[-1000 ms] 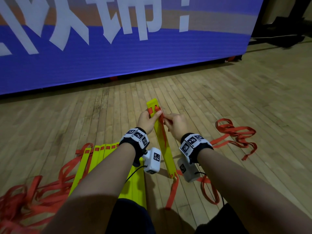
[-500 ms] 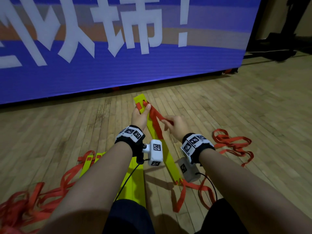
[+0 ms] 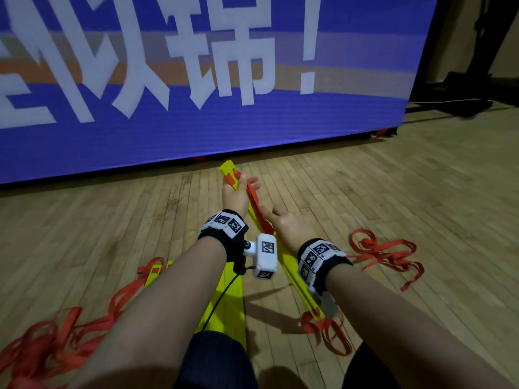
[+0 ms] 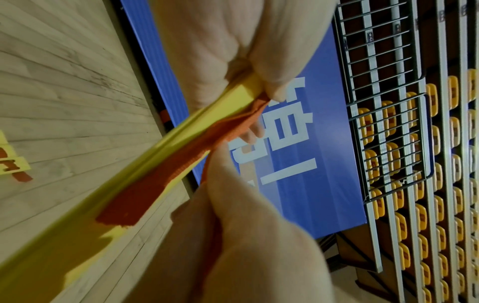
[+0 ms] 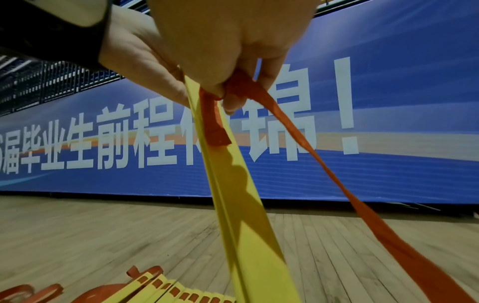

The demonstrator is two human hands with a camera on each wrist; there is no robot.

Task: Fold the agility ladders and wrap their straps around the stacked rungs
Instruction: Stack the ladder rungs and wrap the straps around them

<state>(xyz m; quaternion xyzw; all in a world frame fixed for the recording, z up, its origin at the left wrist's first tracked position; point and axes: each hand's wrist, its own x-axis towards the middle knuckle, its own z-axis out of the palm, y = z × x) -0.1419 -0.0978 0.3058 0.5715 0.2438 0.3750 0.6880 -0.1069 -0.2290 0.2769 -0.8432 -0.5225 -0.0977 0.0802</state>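
A stack of yellow ladder rungs (image 3: 302, 290) is held off the floor, slanting away from me. My left hand (image 3: 237, 193) grips its far end, thumb over the red strap (image 3: 254, 197). Lower down, my right hand (image 3: 283, 224) pinches the same strap against the stack. The left wrist view has my left hand (image 4: 246, 61) curled round the rungs (image 4: 181, 131), and the strap (image 4: 176, 168) lies flat along them. In the right wrist view my right hand (image 5: 228, 61) pinches the strap (image 5: 337, 184), which trails away right of the rungs (image 5: 233, 194).
More yellow rungs (image 3: 227, 299) lie on the wooden floor under my left forearm. A heap of loose red strap (image 3: 42, 349) spreads at the left, and another tangle (image 3: 384, 254) lies at the right. A big blue banner (image 3: 196, 122) closes off the far side.
My left hand has lifted the far end of the rung stack up and away. The right hand has slid down the strap, which now runs straight along the stack.
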